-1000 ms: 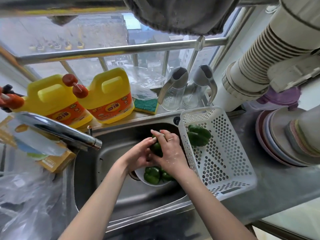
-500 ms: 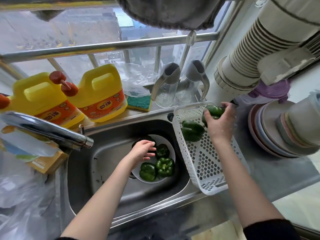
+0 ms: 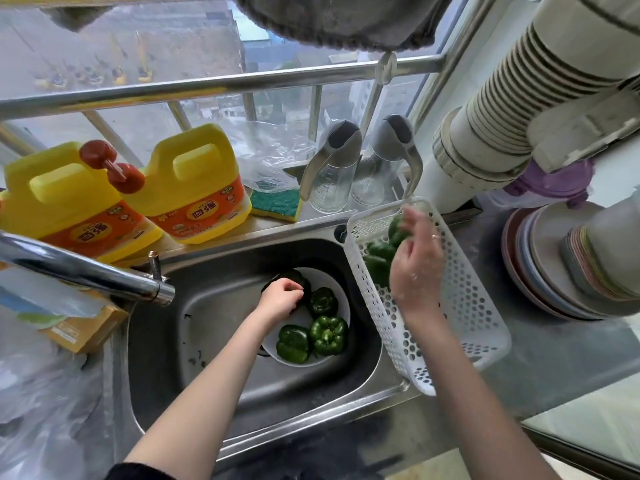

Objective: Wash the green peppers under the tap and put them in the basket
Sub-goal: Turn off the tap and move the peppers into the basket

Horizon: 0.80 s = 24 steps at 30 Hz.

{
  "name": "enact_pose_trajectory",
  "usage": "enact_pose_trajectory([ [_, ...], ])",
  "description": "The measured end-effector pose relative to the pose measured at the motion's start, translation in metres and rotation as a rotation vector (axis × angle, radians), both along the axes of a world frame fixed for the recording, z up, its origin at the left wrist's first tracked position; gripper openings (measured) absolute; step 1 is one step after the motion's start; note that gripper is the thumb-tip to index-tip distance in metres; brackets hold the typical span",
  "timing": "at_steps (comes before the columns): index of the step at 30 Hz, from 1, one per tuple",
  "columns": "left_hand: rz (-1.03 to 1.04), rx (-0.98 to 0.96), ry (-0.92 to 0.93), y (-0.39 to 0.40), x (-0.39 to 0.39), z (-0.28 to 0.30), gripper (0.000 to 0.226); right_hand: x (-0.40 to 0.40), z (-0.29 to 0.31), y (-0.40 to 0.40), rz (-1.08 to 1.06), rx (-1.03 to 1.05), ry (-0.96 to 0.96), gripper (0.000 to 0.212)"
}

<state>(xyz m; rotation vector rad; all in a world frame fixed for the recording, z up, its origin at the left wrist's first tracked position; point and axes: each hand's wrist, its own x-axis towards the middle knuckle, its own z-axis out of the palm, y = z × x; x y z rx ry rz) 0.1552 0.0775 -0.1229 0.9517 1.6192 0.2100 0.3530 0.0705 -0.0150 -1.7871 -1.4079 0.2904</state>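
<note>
Two bare forearms, a dark black sleeve cuff pushed up near the left elbow, a thin ring on a finger of the right hand (image 3: 417, 268), water droplets speckling its back, left hand (image 3: 282, 299) unadorned.

Left grip (image 3: 282, 299) curled, right grip (image 3: 417, 265) loose

A home kitchen: steel sink (image 3: 221, 341) below a barred window, detergent jugs (image 3: 194, 188) (two, yellow), stacked plates (image 3: 540, 271) alongside.
</note>
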Motion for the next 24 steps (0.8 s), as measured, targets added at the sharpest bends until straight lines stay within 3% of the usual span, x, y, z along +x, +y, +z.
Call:
enact_pose_trajectory([
  [2,-0.083,0.031,0.05,-0.002,-0.002,-0.006,0.01,-0.035,0.007,-0.029,0.228,0.036,-0.017,0.029],
  [4,-0.154,0.029,0.078,-0.005,-0.003,-0.01,0.014,-0.064,-0.014,-0.052,0.402,-0.104,-0.063,0.032],
  [6,-0.205,0.001,0.086,-0.01,-0.007,-0.014,0.023,-0.084,-0.049,-0.061,0.461,-0.449,-0.081,0.047],
  [8,-0.209,-0.022,0.078,-0.018,-0.012,-0.013,0.024,-0.088,-0.089,-0.065,0.417,-0.864,-0.203,0.075],
  [11,-0.117,-0.067,0.041,-0.031,-0.021,-0.015,0.012,-0.082,-0.126,-0.066,0.341,-1.198,-0.258,0.099],
  [18,0.164,-0.252,-0.124,-0.043,-0.045,-0.01,0.012,-0.079,-0.136,-0.071,0.283,-1.096,-0.16,0.077],
  [22,0.282,-0.283,-0.217,-0.037,-0.027,0.005,0.015,-0.07,-0.08,-0.075,0.362,-0.806,0.154,0.067],
  [24,0.378,-0.32,-0.363,-0.031,-0.015,0.016,0.016,-0.063,-0.045,-0.082,0.429,-0.617,0.332,0.067],
])
